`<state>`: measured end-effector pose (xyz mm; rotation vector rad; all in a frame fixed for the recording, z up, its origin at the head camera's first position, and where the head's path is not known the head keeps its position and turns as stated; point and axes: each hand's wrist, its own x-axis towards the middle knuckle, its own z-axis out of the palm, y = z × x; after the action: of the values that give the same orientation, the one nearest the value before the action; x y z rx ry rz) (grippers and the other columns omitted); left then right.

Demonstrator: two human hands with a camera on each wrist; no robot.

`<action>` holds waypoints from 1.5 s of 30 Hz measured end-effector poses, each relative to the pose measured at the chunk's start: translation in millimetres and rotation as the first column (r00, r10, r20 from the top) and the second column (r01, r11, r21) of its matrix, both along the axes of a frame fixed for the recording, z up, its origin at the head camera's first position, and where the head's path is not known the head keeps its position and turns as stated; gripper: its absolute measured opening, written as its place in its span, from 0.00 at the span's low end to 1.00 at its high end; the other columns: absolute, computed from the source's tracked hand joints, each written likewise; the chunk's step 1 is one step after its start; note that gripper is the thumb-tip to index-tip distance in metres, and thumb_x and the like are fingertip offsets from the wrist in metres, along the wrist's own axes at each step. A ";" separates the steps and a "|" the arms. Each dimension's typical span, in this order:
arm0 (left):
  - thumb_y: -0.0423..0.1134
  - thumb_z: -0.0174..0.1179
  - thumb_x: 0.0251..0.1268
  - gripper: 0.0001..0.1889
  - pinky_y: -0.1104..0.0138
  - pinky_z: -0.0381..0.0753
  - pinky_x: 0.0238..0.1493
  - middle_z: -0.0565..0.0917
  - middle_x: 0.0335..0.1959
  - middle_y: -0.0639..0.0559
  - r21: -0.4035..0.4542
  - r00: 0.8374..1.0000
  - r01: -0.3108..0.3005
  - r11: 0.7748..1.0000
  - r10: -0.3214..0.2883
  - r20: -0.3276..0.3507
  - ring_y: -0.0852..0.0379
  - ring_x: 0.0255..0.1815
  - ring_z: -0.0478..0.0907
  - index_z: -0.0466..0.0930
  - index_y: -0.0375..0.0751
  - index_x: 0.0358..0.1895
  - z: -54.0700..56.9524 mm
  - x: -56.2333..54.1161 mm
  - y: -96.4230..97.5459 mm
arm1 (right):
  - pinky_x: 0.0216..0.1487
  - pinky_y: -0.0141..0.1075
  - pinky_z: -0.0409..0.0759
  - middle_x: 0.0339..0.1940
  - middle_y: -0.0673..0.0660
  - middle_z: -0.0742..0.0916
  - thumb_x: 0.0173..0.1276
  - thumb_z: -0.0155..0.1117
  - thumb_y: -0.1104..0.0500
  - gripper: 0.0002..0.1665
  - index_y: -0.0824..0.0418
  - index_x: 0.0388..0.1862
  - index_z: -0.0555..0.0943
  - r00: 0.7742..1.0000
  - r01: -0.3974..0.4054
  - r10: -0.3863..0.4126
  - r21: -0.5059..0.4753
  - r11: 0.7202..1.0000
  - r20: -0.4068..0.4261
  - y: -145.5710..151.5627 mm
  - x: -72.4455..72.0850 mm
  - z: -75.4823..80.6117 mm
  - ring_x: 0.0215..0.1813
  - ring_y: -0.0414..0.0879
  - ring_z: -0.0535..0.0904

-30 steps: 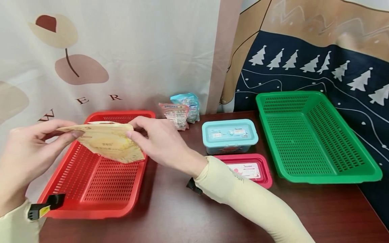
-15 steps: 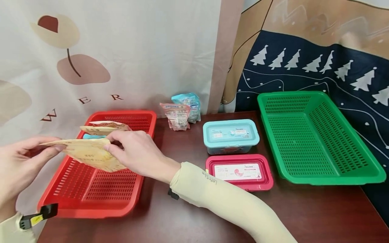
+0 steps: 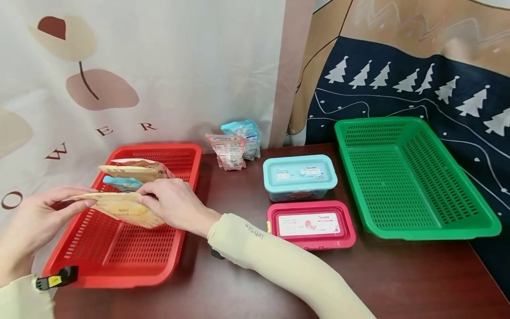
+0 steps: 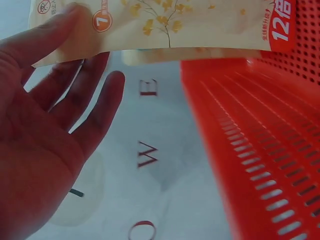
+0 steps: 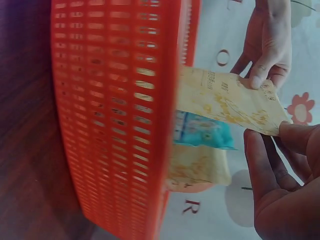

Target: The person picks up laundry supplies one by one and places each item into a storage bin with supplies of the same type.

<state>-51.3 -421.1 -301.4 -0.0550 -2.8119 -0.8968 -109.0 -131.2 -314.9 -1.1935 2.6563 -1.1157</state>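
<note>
A flat cream-yellow packet [image 3: 126,212] with a gold flower print stands upright over the red basket [image 3: 119,282], its lower part inside the walls. My left hand [image 3: 41,217] pinches its left top corner between thumb and fingers. At the opposite corner my right hand [image 3: 175,204] grips the top edge the same way. Just behind it in the basket stand a blue packet [image 3: 119,182], a second cream packet [image 3: 131,172] and a reddish one [image 3: 139,162]. The right wrist view shows the held packet [image 5: 225,100] in front of the blue packet [image 5: 202,131].
A green basket [image 3: 430,234] stands at the right. Between the baskets sit a light blue lidded box [image 3: 300,170] and a pink lidded box [image 3: 311,225]. A pink pouch [image 3: 229,153] and a blue pouch [image 3: 251,139] lean by the curtain [image 3: 191,79] at the back.
Both hands have brought the cream-yellow packet down and slightly left, nearer the basket. The packets behind it have come into sight. The right forearm has moved left, uncovering the pink box.
</note>
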 end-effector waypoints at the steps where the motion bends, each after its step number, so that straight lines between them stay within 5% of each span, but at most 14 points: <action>1: 0.30 0.71 0.65 0.09 0.87 0.72 0.36 0.78 0.41 0.87 0.000 1.000 0.010 1.000 -0.010 -0.001 0.83 0.43 0.72 0.89 0.39 0.47 -2.6 -1.5 -1.4 | 0.36 0.21 0.68 0.34 0.34 0.86 0.77 0.64 0.47 0.13 0.45 0.55 0.89 1.000 0.004 -0.004 0.012 1.000 -0.003 -1.3 -0.2 -2.9 0.30 0.29 0.72; 9: 0.37 0.73 0.65 0.11 0.83 0.72 0.32 0.73 0.39 0.89 -0.100 0.994 -0.020 0.995 0.030 0.101 0.81 0.41 0.67 0.88 0.35 0.47 -18.0 -4.9 -3.4 | 0.37 0.19 0.69 0.40 0.32 0.89 0.77 0.65 0.46 0.14 0.41 0.57 0.89 1.000 0.026 -0.025 0.076 0.997 -0.016 -10.0 -0.1 -20.0 0.34 0.24 0.74; 16: 0.39 0.73 0.66 0.13 0.84 0.70 0.31 0.71 0.39 0.90 -0.149 0.992 -0.015 0.989 0.033 0.119 0.82 0.41 0.65 0.89 0.35 0.47 -21.6 -9.4 -2.9 | 0.33 0.20 0.69 0.41 0.33 0.89 0.77 0.64 0.45 0.15 0.40 0.58 0.89 0.999 0.037 -0.037 0.084 0.996 0.001 -12.0 -2.3 -27.4 0.34 0.25 0.74; 22: 0.40 0.75 0.62 0.13 0.78 0.69 0.30 0.87 0.43 0.47 -0.267 0.993 0.017 0.964 0.015 0.116 0.84 0.36 0.63 0.90 0.37 0.45 -19.1 -9.5 -2.6 | 0.35 0.18 0.69 0.46 0.34 0.89 0.77 0.64 0.45 0.15 0.41 0.58 0.88 0.999 0.035 -0.035 0.088 0.996 0.002 -13.4 -0.3 -30.8 0.37 0.24 0.76; 25: 0.44 0.74 0.64 0.15 0.68 0.72 0.32 0.85 0.45 0.32 -0.310 0.991 0.029 0.950 0.013 0.133 0.68 0.39 0.74 0.89 0.36 0.46 -17.1 -13.3 1.0 | 0.35 0.19 0.70 0.45 0.35 0.89 0.77 0.64 0.45 0.15 0.42 0.57 0.89 0.999 0.046 -0.045 0.077 0.996 -0.006 -12.4 -1.0 -31.0 0.36 0.25 0.76; 29: 0.43 0.72 0.66 0.14 0.62 0.72 0.31 0.86 0.40 0.33 -0.342 0.991 0.050 0.939 -0.003 0.136 0.51 0.34 0.76 0.88 0.35 0.44 -15.3 -18.5 7.2 | 0.35 0.20 0.70 0.42 0.35 0.89 0.77 0.64 0.46 0.14 0.43 0.56 0.89 0.998 0.060 -0.059 0.076 0.995 -0.010 -11.1 -2.5 -30.1 0.35 0.26 0.74; 33: 0.40 0.73 0.64 0.11 0.67 0.69 0.26 0.85 0.32 0.43 -0.339 0.989 0.070 0.938 -0.021 0.146 0.63 0.27 0.70 0.87 0.36 0.42 -16.7 -16.8 10.1 | 0.35 0.20 0.70 0.43 0.35 0.88 0.76 0.65 0.46 0.15 0.44 0.57 0.89 0.998 0.058 -0.060 0.093 0.994 0.020 -10.2 -0.7 -29.1 0.34 0.27 0.73; 42: 0.42 0.75 0.62 0.21 0.59 0.73 0.33 0.83 0.48 0.28 -0.293 0.980 0.091 0.952 -0.033 0.194 0.35 0.43 0.77 0.84 0.35 0.54 -11.0 -15.3 8.3 | 0.31 0.19 0.70 0.41 0.37 0.87 0.76 0.65 0.45 0.19 0.47 0.61 0.86 0.997 0.036 -0.042 0.078 0.996 0.065 -0.2 2.7 -13.7 0.32 0.28 0.73; 45: 0.44 0.76 0.61 0.22 0.62 0.72 0.35 0.83 0.51 0.29 -0.277 0.982 0.082 0.957 -0.030 0.186 0.41 0.46 0.79 0.84 0.39 0.55 -8.2 -13.7 9.7 | 0.31 0.20 0.71 0.41 0.37 0.87 0.76 0.65 0.45 0.18 0.48 0.60 0.85 0.998 0.030 -0.034 0.067 0.997 0.061 8.0 2.1 -4.4 0.31 0.28 0.74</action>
<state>-65.0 -411.4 -309.6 -0.0997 -3.1035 -0.5239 -106.9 -123.2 -319.3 -1.0913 2.6525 -1.0422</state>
